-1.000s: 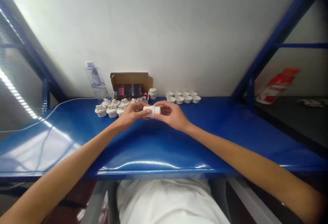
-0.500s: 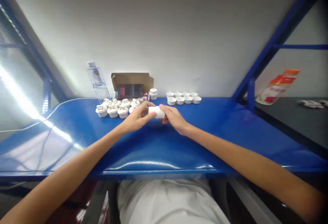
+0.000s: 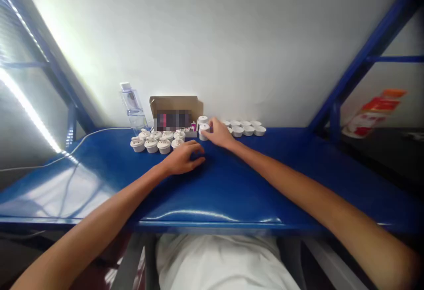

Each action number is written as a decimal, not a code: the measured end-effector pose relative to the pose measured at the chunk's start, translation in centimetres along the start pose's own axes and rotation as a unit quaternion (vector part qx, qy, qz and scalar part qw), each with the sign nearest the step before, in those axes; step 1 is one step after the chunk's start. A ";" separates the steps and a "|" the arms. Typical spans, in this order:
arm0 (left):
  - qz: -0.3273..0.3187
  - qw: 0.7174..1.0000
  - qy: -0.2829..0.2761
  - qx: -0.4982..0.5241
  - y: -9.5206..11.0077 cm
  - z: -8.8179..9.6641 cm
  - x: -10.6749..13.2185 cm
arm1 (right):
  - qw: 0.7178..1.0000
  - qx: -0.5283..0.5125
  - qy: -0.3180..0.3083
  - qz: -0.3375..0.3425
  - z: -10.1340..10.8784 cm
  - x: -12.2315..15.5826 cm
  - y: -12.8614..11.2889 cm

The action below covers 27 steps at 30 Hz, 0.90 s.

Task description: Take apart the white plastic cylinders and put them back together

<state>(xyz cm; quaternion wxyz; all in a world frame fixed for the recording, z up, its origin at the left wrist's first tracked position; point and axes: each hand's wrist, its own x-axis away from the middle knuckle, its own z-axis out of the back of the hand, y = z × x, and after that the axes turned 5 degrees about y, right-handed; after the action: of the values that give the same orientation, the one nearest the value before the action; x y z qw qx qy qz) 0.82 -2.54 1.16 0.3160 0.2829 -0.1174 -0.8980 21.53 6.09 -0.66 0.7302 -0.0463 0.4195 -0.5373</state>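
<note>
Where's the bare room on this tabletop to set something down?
The blue table is bare between left arm and right arm, and, behind the right arm, between the white cups and blue post. Crowded: back left, with white pieces, cardboard box and bottle, and around the right hand.

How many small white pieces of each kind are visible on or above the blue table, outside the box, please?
Pieces with raised fittings on top: 8
Open cups, some partly behind the right hand: 8
Closed cylinders: 2
Total: 18
</note>
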 end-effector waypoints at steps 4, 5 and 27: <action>0.015 0.993 0.056 -0.102 0.2 0.7 -0.1 | 0.998 0.058 0.000 0.035 -0.3 -1.4 0.1; 0.032 0.985 0.079 -0.147 0.0 1.0 -0.1 | 0.995 0.090 -0.001 0.044 0.1 -1.3 0.3; 0.119 0.992 0.044 -0.003 -2.1 0.4 0.1 | 0.880 -0.385 -0.179 -0.212 5.2 4.2 3.2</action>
<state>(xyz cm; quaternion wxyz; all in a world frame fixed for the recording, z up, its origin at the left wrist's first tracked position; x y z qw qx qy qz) -0.57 -0.94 0.64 0.4264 0.3047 -0.1332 -0.8412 27.62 1.94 -1.33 0.5859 -0.5071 0.4359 -0.4579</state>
